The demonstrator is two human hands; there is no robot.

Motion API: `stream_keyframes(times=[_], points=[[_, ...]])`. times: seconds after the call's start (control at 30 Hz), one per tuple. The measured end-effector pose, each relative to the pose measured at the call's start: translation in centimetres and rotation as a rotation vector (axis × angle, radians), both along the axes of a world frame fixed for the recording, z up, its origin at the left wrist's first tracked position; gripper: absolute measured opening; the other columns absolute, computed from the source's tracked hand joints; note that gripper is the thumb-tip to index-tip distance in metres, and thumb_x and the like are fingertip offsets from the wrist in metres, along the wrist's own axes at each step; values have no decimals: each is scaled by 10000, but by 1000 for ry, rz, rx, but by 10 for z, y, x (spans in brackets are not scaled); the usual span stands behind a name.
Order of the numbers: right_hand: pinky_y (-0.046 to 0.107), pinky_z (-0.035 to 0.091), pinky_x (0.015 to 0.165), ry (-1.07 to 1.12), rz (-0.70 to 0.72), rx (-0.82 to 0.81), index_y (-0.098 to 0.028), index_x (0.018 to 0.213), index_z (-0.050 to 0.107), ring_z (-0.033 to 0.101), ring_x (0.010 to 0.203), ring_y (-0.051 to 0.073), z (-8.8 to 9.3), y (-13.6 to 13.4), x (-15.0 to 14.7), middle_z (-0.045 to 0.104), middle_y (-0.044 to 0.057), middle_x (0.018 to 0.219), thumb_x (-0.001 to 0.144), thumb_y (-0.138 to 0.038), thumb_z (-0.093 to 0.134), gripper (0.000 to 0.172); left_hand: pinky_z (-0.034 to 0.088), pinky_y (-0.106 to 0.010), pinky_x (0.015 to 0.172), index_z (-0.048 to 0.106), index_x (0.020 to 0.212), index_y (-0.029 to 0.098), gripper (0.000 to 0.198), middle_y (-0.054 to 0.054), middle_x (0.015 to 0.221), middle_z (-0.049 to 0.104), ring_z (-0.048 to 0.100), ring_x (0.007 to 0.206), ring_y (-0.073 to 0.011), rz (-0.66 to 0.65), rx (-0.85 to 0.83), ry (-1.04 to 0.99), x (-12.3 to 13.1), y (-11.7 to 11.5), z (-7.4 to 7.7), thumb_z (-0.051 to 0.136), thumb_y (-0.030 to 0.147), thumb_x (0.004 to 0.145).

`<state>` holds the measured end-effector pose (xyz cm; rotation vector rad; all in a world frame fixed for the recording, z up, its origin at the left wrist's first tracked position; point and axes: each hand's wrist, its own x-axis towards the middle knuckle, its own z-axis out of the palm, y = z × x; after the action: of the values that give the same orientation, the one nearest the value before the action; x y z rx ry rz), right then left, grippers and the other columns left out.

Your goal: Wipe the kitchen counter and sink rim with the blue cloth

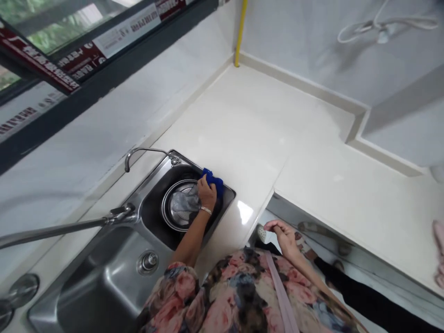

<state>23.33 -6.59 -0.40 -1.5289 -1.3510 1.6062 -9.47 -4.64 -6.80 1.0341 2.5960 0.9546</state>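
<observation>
My left hand is closed around a blue cloth and presses it against the far rim of the small sink basin. Just left of that hand, a round metal strainer bowl sits in the basin with a crumpled grey piece inside it. A thin bracelet circles the left wrist. My right hand hangs below the white countertop's front edge, apart from the sink. Its fingers are curled in, and I see nothing in them.
A larger steel sink with a drain lies at the lower left, with a thin curved tap and a long faucet arm behind it. A yellow pipe runs up the corner. Something pink shows at the right edge.
</observation>
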Motion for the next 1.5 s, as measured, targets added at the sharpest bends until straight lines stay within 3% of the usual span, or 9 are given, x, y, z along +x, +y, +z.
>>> stream_keyframes(times=[0.2, 0.43, 0.57, 0.77, 0.93, 1.1, 1.2, 1.33, 1.5], points=[[402, 612, 772, 93, 64, -15, -241, 723, 757, 710, 752, 246, -15, -1, 2, 770, 62, 750, 775, -428, 585, 260, 472, -464, 1129, 590, 1413, 131, 497, -185, 1270, 631, 602, 1207, -317, -338, -94, 98, 46, -13, 24, 467, 204, 936], [362, 595, 748, 83, 237, 47, -245, 715, 748, 721, 717, 218, -34, -5, 21, 763, 24, 707, 694, -331, 491, 272, 459, -502, 1123, 631, 1377, 161, 472, -196, 1292, 656, 604, 1202, -346, -406, -173, 170, 70, -17, 62, 500, 201, 925], [337, 595, 707, 103, 129, 42, -236, 814, 742, 731, 687, 197, -41, -7, 36, 768, 9, 767, 712, -321, 520, 259, 421, -486, 1183, 683, 1259, 223, 413, -129, 1287, 690, 568, 1308, -327, -375, -57, -385, 107, -8, 83, 609, 219, 853], [305, 603, 629, 375, -254, -76, -265, 1165, 673, 705, 711, 170, -16, -3, 69, 766, 11, 896, 861, -499, 599, 391, 611, -472, 942, 718, 1063, 151, 434, -100, 919, 781, 754, 971, -285, -481, -150, -1044, 235, 14, 73, 451, 462, 919], [330, 632, 666, 575, -544, -218, -268, 1183, 689, 721, 805, 202, 15, -17, 127, 770, 45, 1028, 856, -592, 682, 460, 534, -514, 1128, 732, 1176, 140, 525, -143, 1240, 776, 700, 1245, -323, -558, -278, -1648, 307, 27, 77, 523, 521, 881], [387, 653, 699, 626, -693, -144, -304, 1314, 657, 732, 937, 251, 15, -52, 177, 742, 74, 1224, 877, -681, 626, 577, 490, -526, 1187, 725, 1231, 148, 487, -122, 1310, 756, 663, 1312, -319, -622, -447, -1725, 360, 20, 79, 561, 484, 919], [372, 645, 698, 480, -712, -41, -303, 1368, 633, 729, 976, 268, 5, -72, 200, 746, 67, 1231, 852, -651, 696, 625, 539, -508, 1137, 733, 1206, 165, 499, -114, 1233, 785, 719, 1213, -306, -597, -533, -1718, 395, 8, 76, 556, 559, 954], [375, 607, 836, -103, -634, 134, -245, 1296, 686, 739, 940, 268, -4, -96, 223, 791, 79, 1039, 974, -574, 577, 473, 626, -453, 985, 747, 1069, 168, 427, -102, 980, 818, 788, 955, -282, -487, -756, -1633, 435, -7, 68, 646, 556, 922], [347, 529, 951, -677, -349, -99, -213, 1538, 488, 745, 1064, 262, 2, -123, 250, 767, 142, 1226, 1066, -339, 454, 490, 634, -362, 787, 723, 1011, 152, 365, -94, 845, 789, 769, 796, -252, -577, -811, -1344, 462, -22, 42, 774, 461, 822]])
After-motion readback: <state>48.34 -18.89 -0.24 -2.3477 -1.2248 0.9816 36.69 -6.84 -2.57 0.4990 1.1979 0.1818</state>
